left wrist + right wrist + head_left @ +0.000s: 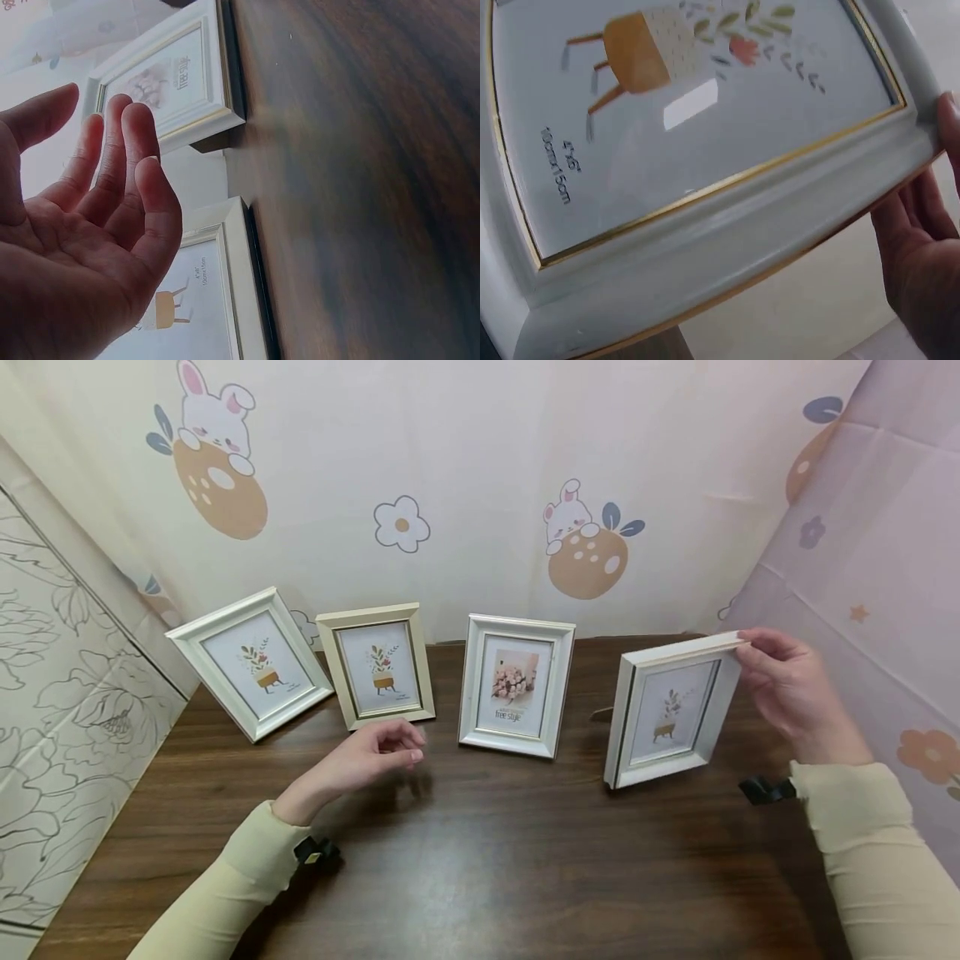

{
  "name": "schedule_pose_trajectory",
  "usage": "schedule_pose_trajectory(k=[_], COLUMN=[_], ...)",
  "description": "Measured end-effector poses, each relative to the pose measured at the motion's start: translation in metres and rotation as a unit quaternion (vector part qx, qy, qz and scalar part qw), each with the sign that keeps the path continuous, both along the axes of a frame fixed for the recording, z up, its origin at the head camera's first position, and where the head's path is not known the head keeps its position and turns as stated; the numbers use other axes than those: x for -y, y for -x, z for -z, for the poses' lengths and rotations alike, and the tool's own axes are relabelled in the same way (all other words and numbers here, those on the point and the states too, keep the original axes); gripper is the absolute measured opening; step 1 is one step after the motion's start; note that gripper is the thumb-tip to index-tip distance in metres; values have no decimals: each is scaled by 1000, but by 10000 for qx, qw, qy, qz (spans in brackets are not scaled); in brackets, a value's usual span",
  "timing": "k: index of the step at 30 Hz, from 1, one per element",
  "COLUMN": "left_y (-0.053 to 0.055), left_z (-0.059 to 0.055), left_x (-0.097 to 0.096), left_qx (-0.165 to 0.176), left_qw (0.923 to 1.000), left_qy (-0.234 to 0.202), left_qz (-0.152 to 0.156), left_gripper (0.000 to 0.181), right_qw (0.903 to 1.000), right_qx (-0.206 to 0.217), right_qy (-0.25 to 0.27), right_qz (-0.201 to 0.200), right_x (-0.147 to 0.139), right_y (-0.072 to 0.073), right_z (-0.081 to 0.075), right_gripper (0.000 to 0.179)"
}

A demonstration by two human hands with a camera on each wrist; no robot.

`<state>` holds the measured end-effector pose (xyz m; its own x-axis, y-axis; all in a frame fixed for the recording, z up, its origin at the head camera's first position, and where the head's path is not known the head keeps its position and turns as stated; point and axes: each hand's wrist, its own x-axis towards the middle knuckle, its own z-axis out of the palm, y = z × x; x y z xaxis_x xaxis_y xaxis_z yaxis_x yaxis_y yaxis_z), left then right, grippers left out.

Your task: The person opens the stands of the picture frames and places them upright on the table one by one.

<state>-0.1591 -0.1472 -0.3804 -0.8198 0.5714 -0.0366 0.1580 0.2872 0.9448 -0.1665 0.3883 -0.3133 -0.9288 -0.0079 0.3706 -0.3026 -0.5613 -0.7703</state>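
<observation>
At the right end of the row, my right hand [783,685] pinches the upper right corner of a white picture frame [727,710], thumb at the front and fingers behind. That frame stands turned toward the left, with its potted-plant print and gold inner edge filling the right wrist view. My left hand [372,755] hovers, loosely curled and holding nothing, in front of a cream picture frame [425,685]. Left of it leans a white picture frame [225,685], tilted sideways. Between the hands stands a white picture frame [471,685] with a pink flower print reading "free style".
All the frames stand on a dark wood table [525,860]. Behind them hangs a pale curtain [480,443] with rabbits and flowers, continuing on the right. A white panel with line-drawn flowers [60,718] borders the left side.
</observation>
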Motion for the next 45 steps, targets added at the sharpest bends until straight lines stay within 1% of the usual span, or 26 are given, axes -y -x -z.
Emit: schedule_pose_trajectory(k=[4, 7, 11, 16, 19, 23, 26, 30, 33, 36, 38, 40, 41, 42, 43, 45], left_y=[0, 0, 0, 1, 1, 3, 4, 4, 4, 5, 6, 6, 6, 6, 6, 5], left_z=[-1, 0, 0, 1, 0, 1, 3, 4, 4, 4, 3, 1, 0, -1, -3, -5], left_x=[1, 1, 1, 1, 0, -1, -1, 1, 2, 1, 1, 0, 0, 0, 0, -1], left_qx=[9, -15, -35, -108, -130, -132, -136, -121, -106, -209, -336, -511, -587, -689, -834, -1161], left_qw=[10000, 10000, 10000, 9999, 9999, 9999, 9999, 9999, 9998, 9993, 9981, 9961, 9947, 9929, 9904, 9826], left_qy=[-23, -19, 2, -3, -21, -53, -64, -63, -60, 21, 107, 205, 256, 326, 410, 620], left_qz=[-27, -52, -44, -58, -58, 8, 14, -95, -169, -322, -497, -692, -799, -913, -1027, -1306], left_gripper=[24, 24, 25, 24, 24, 22, 21, 17, 15, 15, 15, 16, 16, 14, 13, 10], right_qw=[9988, 9969, 9937, 9859, 9842, 9858, 9847, 9830, 9792, 9670, 9560, 9383, 9272, 9135, 8973, 8593], right_qx=[423, 648, 827, 1129, 1276, 1332, 1341, 1344, 1329, 1346, 1370, 1440, 1474, 1507, 1532, 1525], right_qy=[44, -1, -292, -667, -606, -428, -592, -819, -1046, -1481, -1726, -2090, -2308, -2578, -2883, -3566], right_qz=[257, 437, 691, 1044, 1068, 927, 942, 947, 1119, 1577, 1935, 2350, 2555, 2764, 2971, 3336], right_x=[1, 2, 6, 8, 8, 7, 6, 6, 6, 8, 10, 13, 15, 18, 21, 28], right_y=[7, 14, 21, 28, 31, 32, 31, 27, 24, 21, 18, 14, 11, 9, 6, 1], right_z=[-4, -4, -2, 0, 2, 4, 3, 2, 1, -1, -1, -3, -3, -4, -4, -4], right_gripper=[23, 22, 21, 19, 18, 19, 20, 21, 23, 25, 29, 32, 32, 33, 34, 32])
